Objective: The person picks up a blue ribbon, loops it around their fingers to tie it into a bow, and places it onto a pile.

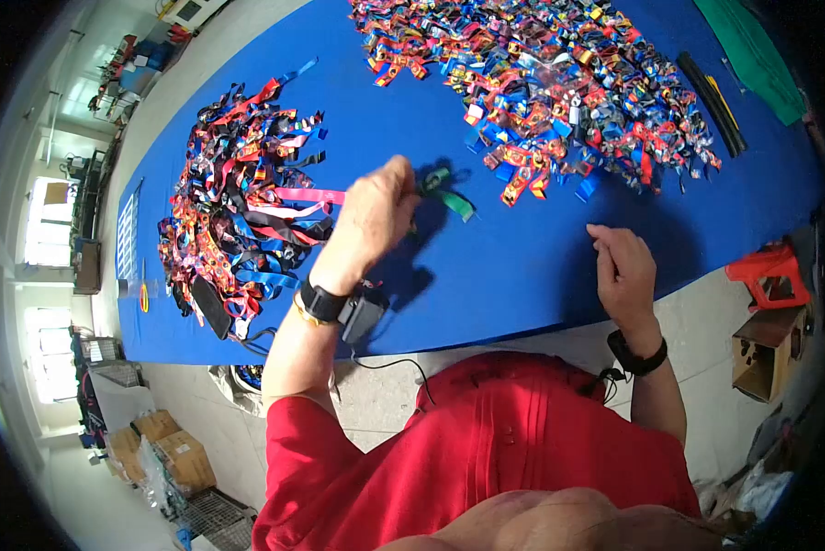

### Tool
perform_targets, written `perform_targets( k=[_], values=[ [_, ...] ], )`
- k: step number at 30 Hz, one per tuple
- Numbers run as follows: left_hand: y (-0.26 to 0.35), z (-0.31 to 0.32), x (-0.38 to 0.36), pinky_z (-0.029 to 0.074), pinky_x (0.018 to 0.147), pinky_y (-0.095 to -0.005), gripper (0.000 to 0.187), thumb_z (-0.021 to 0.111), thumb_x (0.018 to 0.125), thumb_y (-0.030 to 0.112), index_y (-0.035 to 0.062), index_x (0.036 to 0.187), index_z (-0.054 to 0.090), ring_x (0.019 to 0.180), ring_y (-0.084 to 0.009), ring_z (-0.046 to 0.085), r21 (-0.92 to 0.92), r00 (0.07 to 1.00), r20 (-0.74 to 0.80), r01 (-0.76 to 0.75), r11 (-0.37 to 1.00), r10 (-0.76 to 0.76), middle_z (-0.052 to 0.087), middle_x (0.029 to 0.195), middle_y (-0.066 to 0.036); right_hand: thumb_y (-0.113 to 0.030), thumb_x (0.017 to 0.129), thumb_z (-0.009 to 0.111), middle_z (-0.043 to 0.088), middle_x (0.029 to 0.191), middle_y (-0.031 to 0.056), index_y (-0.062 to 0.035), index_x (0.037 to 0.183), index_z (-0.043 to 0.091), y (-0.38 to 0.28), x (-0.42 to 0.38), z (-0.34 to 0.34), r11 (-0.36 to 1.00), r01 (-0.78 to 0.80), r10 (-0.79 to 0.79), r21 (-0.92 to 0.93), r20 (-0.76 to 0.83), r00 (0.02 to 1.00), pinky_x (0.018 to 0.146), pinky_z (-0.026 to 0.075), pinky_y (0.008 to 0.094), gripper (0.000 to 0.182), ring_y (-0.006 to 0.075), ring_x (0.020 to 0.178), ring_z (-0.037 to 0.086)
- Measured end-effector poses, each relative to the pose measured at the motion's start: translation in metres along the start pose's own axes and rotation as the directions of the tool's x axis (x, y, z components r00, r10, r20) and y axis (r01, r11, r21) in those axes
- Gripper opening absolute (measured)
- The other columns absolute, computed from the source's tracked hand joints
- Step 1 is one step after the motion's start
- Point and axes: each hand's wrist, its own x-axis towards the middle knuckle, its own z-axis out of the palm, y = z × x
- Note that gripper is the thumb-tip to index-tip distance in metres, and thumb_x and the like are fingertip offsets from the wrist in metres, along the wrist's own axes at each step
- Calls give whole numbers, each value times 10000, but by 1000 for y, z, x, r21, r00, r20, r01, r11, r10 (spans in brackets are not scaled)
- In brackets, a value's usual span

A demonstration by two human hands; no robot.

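My left hand (pixel 373 220) is raised above the blue table (pixel 522 266) and pinches a green ribbon strap (pixel 447 193) that trails to the right of the fingers. My right hand (pixel 625 271) rests flat on the blue cloth near the table's front edge, fingers loosely spread, holding nothing. A heap of mixed red, blue and black straps (pixel 242 211) lies left of my left hand. A larger heap of colourful straps (pixel 559 92) lies beyond both hands, towards the far right.
A black rod with a yellow strip (pixel 713 101) and green cloth (pixel 752 55) lie at the far right of the table. A red stool (pixel 770 274) and an open cardboard box (pixel 768 354) stand on the floor at right. Cardboard boxes (pixel 169 450) and a wire basket sit at lower left.
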Motion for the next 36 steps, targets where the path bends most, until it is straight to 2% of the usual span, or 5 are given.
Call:
perform_targets(
  k=[2,6,17,23,36],
  values=[
    [-14,-5,18,514,653,-434,185,709,793,55,27,894,557,748,-402,664,107,988,-115,-95,990,107,642,768,-206,39,839,590,644,862,114,-68,1090,675,-5,-3,-1,1000,0,0,6,-16,1000,714,465,405,286,297,797,630],
    [-42,-14,77,474,679,-459,151,691,792,47,49,853,553,767,-376,613,283,948,-174,-213,935,268,606,735,-159,46,829,592,643,863,113,-60,1086,674,0,3,0,1000,-11,11,8,-2,1000,705,463,409,289,304,797,629],
    [-89,-14,192,463,827,-460,119,691,809,111,76,874,598,842,-345,612,364,922,-190,-254,896,338,657,854,-116,63,805,610,659,891,111,-52,1082,671,5,7,3,1000,5,-5,-24,27,1000,711,461,418,306,307,808,631],
    [-88,-2,216,462,826,-453,90,687,804,147,122,890,686,965,-324,609,515,935,-203,-150,844,291,665,954,-115,59,810,609,660,893,105,-51,1071,675,8,8,3,1000,-8,10,-29,51,999,720,463,414,290,298,804,628],
    [-95,5,228,460,811,-464,240,738,781,190,119,998,663,956,-320,605,598,904,-355,24,801,237,634,942,-107,110,807,568,672,875,119,-11,1044,663,4,10,2,999,10,-9,-31,33,999,698,469,382,283,276,767,632]
  ],
)
